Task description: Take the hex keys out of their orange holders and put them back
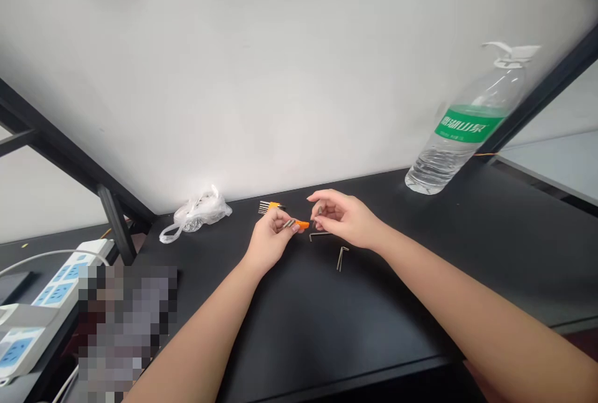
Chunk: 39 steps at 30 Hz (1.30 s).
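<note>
My left hand (272,238) is closed around an orange hex key holder (303,225), and short metal key ends stick up between the thumb and fingers. Just to its right, my right hand (343,217) pinches a small metal hex key (320,210), most of it covered by the fingers. A loose L-shaped hex key (320,234) lies on the black table (327,328) below the hands. Closer to me rest what look like two more hex keys (342,258), touching at the bend. Behind my left hand is a yellow-orange holder (275,205) with several metal shafts.
A crumpled clear plastic bag (199,211) lies by the wall at the left. At the back right stands a large water bottle (460,129) with a green label. White power strips (60,284) and black frame bars (114,222) are at the left, near a blurred patch.
</note>
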Motion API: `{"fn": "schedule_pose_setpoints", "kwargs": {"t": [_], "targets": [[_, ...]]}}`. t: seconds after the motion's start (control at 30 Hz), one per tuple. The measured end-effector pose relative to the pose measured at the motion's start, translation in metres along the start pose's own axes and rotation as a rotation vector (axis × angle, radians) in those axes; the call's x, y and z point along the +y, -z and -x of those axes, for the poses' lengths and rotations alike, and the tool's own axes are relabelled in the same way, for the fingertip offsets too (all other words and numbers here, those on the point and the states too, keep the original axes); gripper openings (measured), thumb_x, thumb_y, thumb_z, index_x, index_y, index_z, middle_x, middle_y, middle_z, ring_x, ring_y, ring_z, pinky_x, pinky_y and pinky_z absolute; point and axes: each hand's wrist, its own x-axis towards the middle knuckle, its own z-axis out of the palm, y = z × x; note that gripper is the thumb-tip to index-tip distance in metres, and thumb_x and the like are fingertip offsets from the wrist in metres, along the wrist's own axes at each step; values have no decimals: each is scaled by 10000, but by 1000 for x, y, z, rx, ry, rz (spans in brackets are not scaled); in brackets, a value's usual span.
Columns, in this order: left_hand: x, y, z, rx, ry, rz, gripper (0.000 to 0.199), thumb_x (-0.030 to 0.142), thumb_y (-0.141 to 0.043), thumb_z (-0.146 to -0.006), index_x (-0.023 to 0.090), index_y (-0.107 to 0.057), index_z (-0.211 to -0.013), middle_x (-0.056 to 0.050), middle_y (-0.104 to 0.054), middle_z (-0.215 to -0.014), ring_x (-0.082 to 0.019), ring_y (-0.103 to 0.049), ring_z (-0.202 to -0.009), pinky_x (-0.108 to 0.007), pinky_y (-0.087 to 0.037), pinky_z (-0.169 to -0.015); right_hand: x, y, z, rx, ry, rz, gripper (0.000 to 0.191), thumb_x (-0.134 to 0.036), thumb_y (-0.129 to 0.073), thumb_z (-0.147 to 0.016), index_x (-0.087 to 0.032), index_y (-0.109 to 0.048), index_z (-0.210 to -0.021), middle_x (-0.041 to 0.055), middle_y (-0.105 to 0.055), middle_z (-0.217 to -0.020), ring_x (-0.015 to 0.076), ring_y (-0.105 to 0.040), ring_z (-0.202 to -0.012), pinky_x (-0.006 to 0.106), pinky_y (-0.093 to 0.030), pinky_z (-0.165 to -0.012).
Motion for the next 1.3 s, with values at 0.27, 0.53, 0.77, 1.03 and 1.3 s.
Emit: {"fn": "schedule_pose_setpoints", "kwargs": {"t": [0.27,0.53,0.77,1.03,1.3], "targets": [[1,-1,2,-53,24,-44,243,337,-798,-834,204,-610,-915,-53,-792,-926,-226,-769,-919,-355,-578,-859,2,-21,-2,123,-68,-123,290,-406,-715,-905,-236,-774,-1133,62,-782,-1054,228,-755,-954,422,-627,-935],[2,-2,3,-52,37,-28,269,347,-817,-818,192,-616,-905,-60,-786,-905,-237,-771,-907,-364,-583,-847,9,-19,-2,109,-50,-11,328,-378,-656,-951,-260,-748,-1243,50,-780,-1073,215,-755,-920,408,-633,-892],[4,-2,2,-7,34,66,281,324,-834,-800,185,-625,-927,-49,-776,-880,-220,-766,-868,-349,-599,-823,-7,-30,-1,-94,157,388,343,-185,-467,-1015,-262,-732,-1219,54,-736,-1107,193,-690,-957,333,-563,-854],[-2,0,-2,25,27,111,328,313,-823,-805,177,-620,-1023,-66,-776,-911,-225,-767,-892,-353,-590,-836,9,-1,1,-343,49,785,220,-156,-593,-926,-225,-717,-1093,72,-668,-1040,224,-636,-954,326,-495,-816],[-2,2,-1,47,-53,-122,214,292,-705,-893,199,-761,-1077,-77,-770,-1068,-208,-742,-959,-368,-589,-914,15,-9,-1,-354,9,984,164,-61,-564,-861,-193,-654,-902,63,-666,-892,196,-609,-788,295,-408,-666]]}}
